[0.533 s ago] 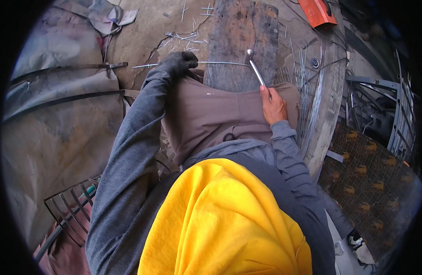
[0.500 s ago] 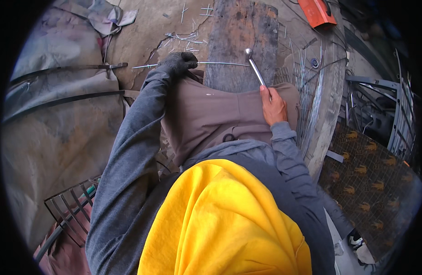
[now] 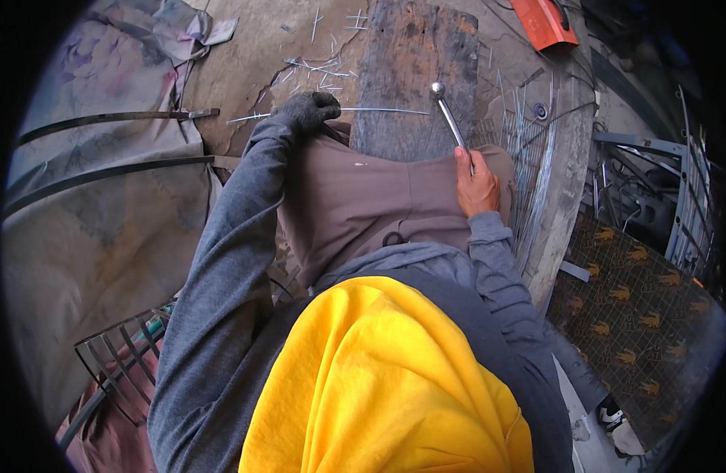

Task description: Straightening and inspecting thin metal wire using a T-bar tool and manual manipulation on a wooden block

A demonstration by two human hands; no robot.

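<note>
My left hand (image 3: 309, 111), in a dark grey glove, is closed around a thin metal rod (image 3: 386, 109). One end of the rod sticks out to the left, and its right part lies over a worn wooden board (image 3: 416, 67). My bare right hand (image 3: 479, 185) grips a shiny metal tool (image 3: 453, 122) by its slim shaft. The tool's rounded, ball-like head is above the board, just beyond the rod's right end and apart from it.
Short cut rod pieces (image 3: 319, 67) lie scattered on the concrete beyond my left hand. Long thin rods (image 3: 536, 173) are bundled to the right of my leg. An orange tool or case (image 3: 545, 24) sits at the far right, and a grey tarp (image 3: 103, 252) covers the left side.
My right hand has shifted slightly to the right with the metal tool, and the tool's head has moved away from the rod's end. The left hand and rod have barely moved.
</note>
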